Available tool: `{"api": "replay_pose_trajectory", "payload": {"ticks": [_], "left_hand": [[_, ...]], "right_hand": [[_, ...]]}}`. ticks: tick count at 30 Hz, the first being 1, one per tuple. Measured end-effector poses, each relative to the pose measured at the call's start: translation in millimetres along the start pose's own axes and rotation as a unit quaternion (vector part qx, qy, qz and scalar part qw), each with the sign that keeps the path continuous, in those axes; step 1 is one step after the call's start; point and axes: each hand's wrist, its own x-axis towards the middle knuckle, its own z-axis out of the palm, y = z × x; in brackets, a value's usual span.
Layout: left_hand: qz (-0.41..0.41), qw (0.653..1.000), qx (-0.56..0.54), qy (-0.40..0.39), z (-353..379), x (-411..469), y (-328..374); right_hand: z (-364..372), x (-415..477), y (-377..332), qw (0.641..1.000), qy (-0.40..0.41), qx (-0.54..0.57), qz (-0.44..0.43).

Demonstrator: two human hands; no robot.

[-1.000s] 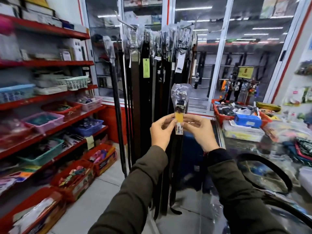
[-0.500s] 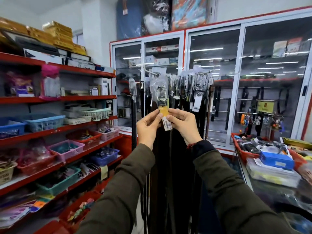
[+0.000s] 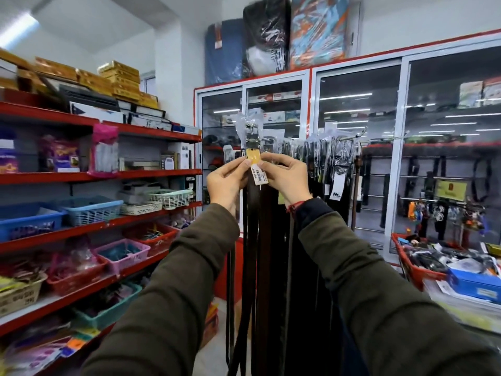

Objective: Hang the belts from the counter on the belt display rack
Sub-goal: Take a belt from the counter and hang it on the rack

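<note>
I hold a dark brown belt [image 3: 253, 229] up high at the middle of the view. Its metal buckle [image 3: 251, 132] is wrapped in clear plastic and points upward. A yellow tag and a white price label [image 3: 259, 175] hang just under the buckle. My left hand [image 3: 227, 183] pinches the belt from the left and my right hand [image 3: 286, 177] from the right, both just below the buckle. The belt display rack [image 3: 352, 137] stands right behind, its metal hooks crowded with many hanging dark belts [image 3: 329, 169]. The buckle is level with the rack's left hooks.
Red shelves [image 3: 151, 173] with plastic baskets [image 3: 90, 211] line the left side. Glass-door cabinets [image 3: 357, 109] stand behind the rack. The counter at the lower right carries a red basket [image 3: 414, 272] and a blue box [image 3: 474, 283].
Both hands have lifted the belt from chest height to the top of the rack. My view has tilted upward, so the counter has slid to the lower right.
</note>
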Motion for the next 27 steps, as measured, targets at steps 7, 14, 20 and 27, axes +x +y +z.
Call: {"api": "replay_pose_trajectory", "payload": {"ticks": [7,14,20,27], "left_hand": [[-0.062,0.996,-0.07,-0.016,4.4,5.6,10.3],[-0.096,0.995,-0.006,-0.015,5.9,12.9,-3.1],[-0.081,0.994,0.074,0.009,10.8,21.7,-39.0],[0.124,0.957,0.263,0.02,23.5,-35.6,-81.3]], "right_hand": [[4.4,9.7,-5.9,1.0,0.016,-0.02,0.007],[-5.1,20.6,5.7,0.997,0.029,-0.071,0.034],[-16.7,16.4,23.2,0.996,-0.023,-0.062,0.055],[-56.8,-21.6,69.7,0.962,0.037,-0.264,-0.059]]}}
